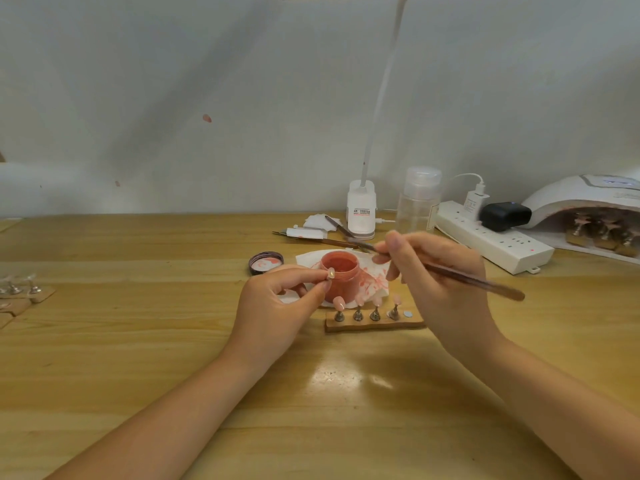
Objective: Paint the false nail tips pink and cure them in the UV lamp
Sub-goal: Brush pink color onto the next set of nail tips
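The left hand (277,303) pinches one pale false nail tip (330,273) beside the open round pot of pink gel (341,273). The right hand (436,271) grips one slim brown brush (467,278). Four pink-tipped metal stands (367,308) line the wooden strip (375,323); the white UV lamp (585,199) sits far right.

Bright, even overhead light, glare patch on the wooden table (341,377), soft blur, wide-angle bending at edges.

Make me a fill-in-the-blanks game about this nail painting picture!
1. The left hand pinches one small nail tip in front of the open ____ of pink paint.
2. The right hand holds a long ____.
3. The wooden stand holds ____ painted tips on pegs.
4. The paint lid lies on the ____ side of the paint.

Missing words: jar; brush; four; left
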Available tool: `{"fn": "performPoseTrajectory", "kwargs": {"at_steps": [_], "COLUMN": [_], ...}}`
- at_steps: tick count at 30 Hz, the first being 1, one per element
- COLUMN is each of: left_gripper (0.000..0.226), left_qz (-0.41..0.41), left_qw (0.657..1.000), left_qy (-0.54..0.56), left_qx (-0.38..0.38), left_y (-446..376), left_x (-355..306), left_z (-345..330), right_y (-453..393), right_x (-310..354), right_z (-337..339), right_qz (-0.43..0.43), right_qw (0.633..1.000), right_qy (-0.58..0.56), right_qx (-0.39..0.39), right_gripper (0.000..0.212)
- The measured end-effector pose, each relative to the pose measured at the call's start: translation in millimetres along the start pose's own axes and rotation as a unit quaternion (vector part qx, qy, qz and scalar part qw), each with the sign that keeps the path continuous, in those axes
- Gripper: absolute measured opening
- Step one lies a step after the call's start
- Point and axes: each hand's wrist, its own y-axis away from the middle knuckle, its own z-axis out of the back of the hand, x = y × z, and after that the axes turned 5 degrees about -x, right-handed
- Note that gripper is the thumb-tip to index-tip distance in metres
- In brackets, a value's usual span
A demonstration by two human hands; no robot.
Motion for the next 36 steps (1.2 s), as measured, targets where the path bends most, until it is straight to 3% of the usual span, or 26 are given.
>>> {"fn": "performPoseTrajectory", "kwargs": {"at_steps": [13, 32, 36], "left_gripper": [0.026, 0.025, 0.024], "left_qz": [-0.008, -0.018, -0.007], "left_qw": [1.000, 1.000, 1.000], "left_qy": [-0.013, 0.001, -0.007], "left_qx": [0.013, 0.010, 0.013], "left_y": [0, 0, 1], "left_x": [2, 4, 4], "left_z": [1, -1, 0], "right_y": [15, 14, 14], "right_x": [1, 1, 1], "right_z": [-9, -9, -11], "right_qz": [-0.055, -0.063, -0.047], "right_qw": [0.997, 0.996, 0.998], "right_qy": [-0.053, -0.058, -0.033], "right_qx": [0.000, -0.035, -0.009], "right_gripper": [0.040, 0.042, 0.041]}}
